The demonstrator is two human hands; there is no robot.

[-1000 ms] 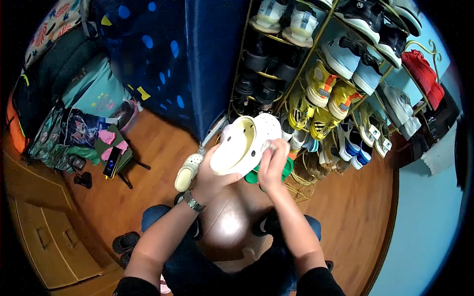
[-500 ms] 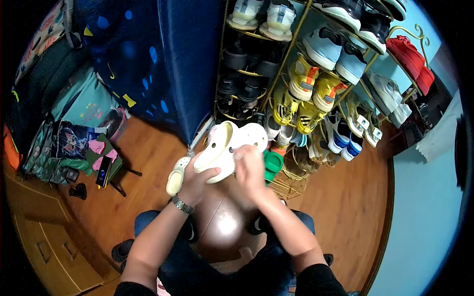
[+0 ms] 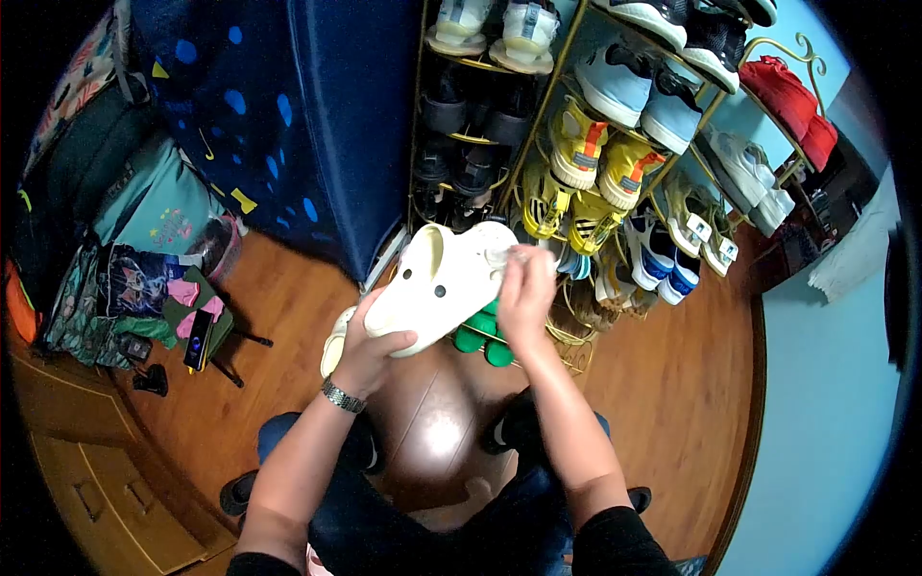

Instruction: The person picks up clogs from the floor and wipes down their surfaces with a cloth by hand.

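Observation:
A white clog (image 3: 432, 293) with dark round rivets on its sides is held up in front of me, toe towards me. My left hand (image 3: 370, 346) is closed round its toe end, thumb along the side. Beyond that hand shows part of a second pale clog (image 3: 333, 344); whether my fingers touch it, I cannot tell. My right hand (image 3: 528, 298) is at the right side of the held clog, near its heel, fingers curled. Something small and whitish shows at its blurred fingertips, too unclear to name.
A gold-coloured shoe rack (image 3: 552, 115) full of shoes stands ahead, with yellow sneakers (image 3: 576, 144) and green footwear (image 3: 485, 341) on it. A blue curtain (image 3: 355, 125) hangs left of it. A phone (image 3: 198, 341) lies on a small stool (image 3: 216, 331) at left.
The clog has turned, so both rivets show more fully. My right hand has moved right and up from the clog's front side towards its heel. The view has shifted slightly.

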